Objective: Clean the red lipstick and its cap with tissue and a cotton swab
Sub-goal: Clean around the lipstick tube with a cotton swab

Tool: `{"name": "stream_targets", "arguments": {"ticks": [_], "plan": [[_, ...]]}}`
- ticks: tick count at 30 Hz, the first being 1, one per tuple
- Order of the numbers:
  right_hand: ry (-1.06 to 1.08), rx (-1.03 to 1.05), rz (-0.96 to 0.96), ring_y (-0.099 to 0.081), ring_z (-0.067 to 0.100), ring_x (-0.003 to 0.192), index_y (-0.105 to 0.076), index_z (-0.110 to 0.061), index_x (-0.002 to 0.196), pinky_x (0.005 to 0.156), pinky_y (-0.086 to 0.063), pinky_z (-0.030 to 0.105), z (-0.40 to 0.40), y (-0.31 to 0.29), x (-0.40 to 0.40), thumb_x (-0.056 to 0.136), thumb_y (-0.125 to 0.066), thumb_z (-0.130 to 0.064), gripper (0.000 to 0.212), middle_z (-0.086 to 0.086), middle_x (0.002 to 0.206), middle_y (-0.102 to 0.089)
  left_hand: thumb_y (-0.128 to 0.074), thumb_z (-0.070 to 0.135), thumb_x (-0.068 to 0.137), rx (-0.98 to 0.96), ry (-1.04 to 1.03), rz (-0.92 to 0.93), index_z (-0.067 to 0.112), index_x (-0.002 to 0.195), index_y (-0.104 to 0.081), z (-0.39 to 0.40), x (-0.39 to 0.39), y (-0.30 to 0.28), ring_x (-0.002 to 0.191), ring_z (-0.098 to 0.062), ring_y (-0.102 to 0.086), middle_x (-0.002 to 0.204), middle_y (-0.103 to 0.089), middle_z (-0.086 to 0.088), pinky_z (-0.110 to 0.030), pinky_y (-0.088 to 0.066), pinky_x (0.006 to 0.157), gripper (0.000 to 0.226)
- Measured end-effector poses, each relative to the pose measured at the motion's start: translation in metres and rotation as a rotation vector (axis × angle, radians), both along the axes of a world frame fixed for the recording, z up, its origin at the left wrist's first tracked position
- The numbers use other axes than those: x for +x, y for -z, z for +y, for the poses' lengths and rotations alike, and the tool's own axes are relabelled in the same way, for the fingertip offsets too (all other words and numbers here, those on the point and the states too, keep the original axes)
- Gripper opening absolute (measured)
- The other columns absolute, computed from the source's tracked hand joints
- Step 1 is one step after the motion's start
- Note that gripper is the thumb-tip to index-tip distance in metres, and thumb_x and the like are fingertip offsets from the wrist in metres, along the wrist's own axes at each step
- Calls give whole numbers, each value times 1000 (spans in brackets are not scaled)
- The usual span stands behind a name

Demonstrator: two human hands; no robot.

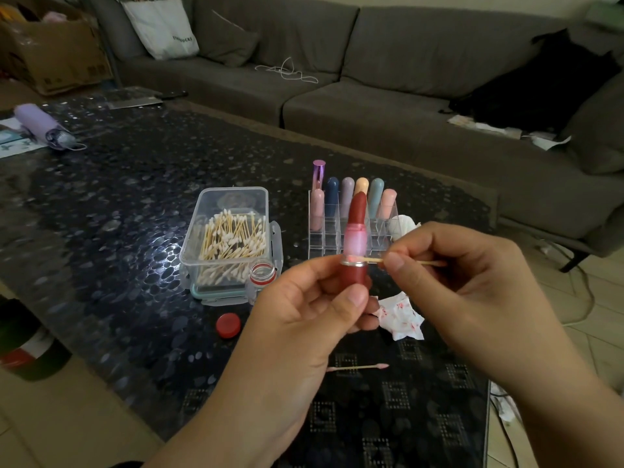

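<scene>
Here, one red lipstick (355,244), one cotton swab (374,260), two hands.

Both forearms reach up from the lower edge of the view and meet near the centre, bare to the wrist. The left hand (304,298) is raised with its palm turned toward the right, thumb in front and fingers curled behind, gripping the base of the red lipstick (354,251), which it holds upright. The right hand (472,282) comes in from the right side with its back facing the camera, fingers bent; its thumb and forefinger pinch the stick of a cotton swab (371,259), pointed leftward at the lipstick's collar.
</scene>
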State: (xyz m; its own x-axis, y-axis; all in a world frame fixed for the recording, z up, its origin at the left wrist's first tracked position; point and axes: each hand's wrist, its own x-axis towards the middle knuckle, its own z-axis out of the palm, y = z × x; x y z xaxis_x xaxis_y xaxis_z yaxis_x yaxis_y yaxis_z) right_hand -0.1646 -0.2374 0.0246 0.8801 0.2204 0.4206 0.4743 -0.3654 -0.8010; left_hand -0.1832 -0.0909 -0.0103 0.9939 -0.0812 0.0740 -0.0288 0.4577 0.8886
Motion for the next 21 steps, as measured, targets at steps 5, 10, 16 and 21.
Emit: {"name": "stream_targets", "arguments": {"ticks": [5,10,16,21], "plan": [[5,-39,-38,-48,11,48,-66,-27,72,46,-39,15,1,2,0,77,-64,-35,10,9,62,-59,-67,12,61,38,-23,-14,18,82,-74,0,0,-2,65,-9,-66,67,-70,1,-18,-52,61,23],[-7,-27,-15,-59,27,57,-67,-23,76,54,-51,35,1,3,1,75,-58,-41,20,13,65,-64,-66,11,66,-18,24,17,14,82,-67,1,-1,-6,59,-17,-67,75,-71,-8,-22,-52,49,17],[-47,38,19,-48,7,45,-66,-23,70,44,-39,13,1,1,2,78,-63,-26,9,-10,55,-64,-57,15,74,-94,54,5,14,87,-67,0,-3,-10,50,-17,-61,76,-69,-11,-22,-49,44,17],[-2,37,32,-46,6,46,-66,-19,73,45,-36,9,0,-2,1,77,-61,-26,10,14,61,-57,-54,15,75,-133,8,0,18,84,-71,1,-1,-9,58,-18,-65,79,-72,-10,-21,-52,52,19]]}}
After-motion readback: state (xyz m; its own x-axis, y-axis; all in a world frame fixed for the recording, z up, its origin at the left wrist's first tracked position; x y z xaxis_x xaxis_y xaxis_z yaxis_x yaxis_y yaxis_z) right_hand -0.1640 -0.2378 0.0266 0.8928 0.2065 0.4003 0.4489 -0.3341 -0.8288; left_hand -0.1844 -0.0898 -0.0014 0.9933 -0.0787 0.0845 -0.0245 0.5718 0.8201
